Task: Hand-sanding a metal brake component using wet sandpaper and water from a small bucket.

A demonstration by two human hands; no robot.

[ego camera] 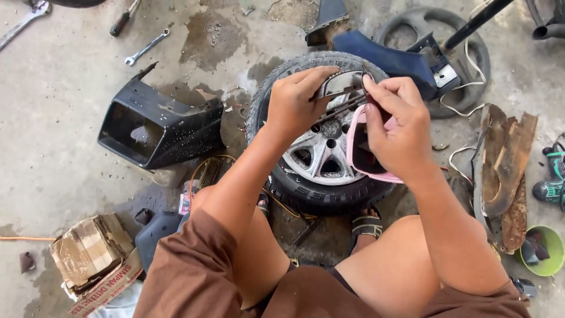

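Note:
My left hand grips a curved metal bracket with dark thin rods running from it, held above a small wheel with a black tyre and silver spoked rim. My right hand holds a pink plastic housing with a dark hollow inside, its fingers also pinching the bracket's right end. Both hands meet over the wheel's upper half. My knees and sandalled feet frame the wheel from below.
A black plastic fairing lies left of the wheel. Wrenches and a screwdriver lie at the top left. A blue panel over a second tyre, rusty scraps, a green bowl and a cardboard box surround me.

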